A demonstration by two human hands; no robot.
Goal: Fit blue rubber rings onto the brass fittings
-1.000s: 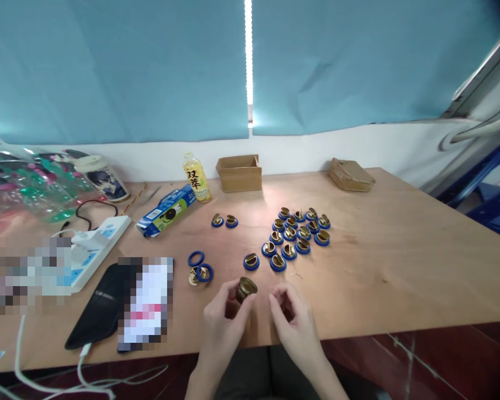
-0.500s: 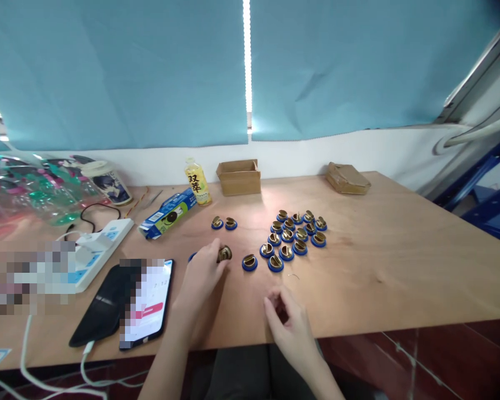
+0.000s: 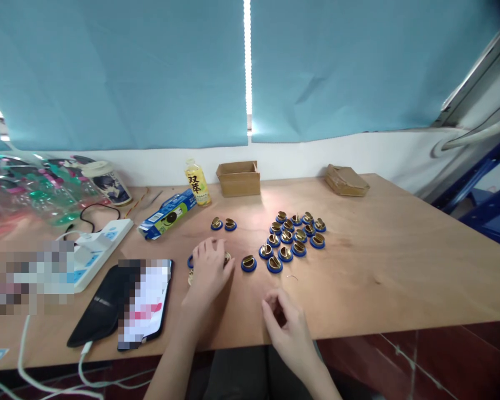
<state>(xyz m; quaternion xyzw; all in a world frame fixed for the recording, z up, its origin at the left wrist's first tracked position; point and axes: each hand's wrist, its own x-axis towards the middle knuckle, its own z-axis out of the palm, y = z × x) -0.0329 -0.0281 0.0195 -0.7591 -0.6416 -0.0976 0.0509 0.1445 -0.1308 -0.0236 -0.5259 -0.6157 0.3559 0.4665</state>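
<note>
While my left hand (image 3: 209,265) lies palm down on the wooden surface (image 3: 379,261) just left of the frame's centre, its fingers are curled over a brass piece (image 3: 226,257), of which only a gold edge shows at my fingertips. A blue ring (image 3: 190,261) peeks out at the left side of that hand, touching it. My right hand (image 3: 286,324) rests lower, right of centre, near the surface's front edge, fingers loosely curled towards the thumb; whether it holds anything I cannot tell. Between the two hands and a little higher sits a single brass piece on a blue ring (image 3: 248,263), just right of my left fingertips. Further right of it, a cluster of ringed brass pieces (image 3: 294,233) stands close together. A phone (image 3: 145,303) lies at lower left.
</note>
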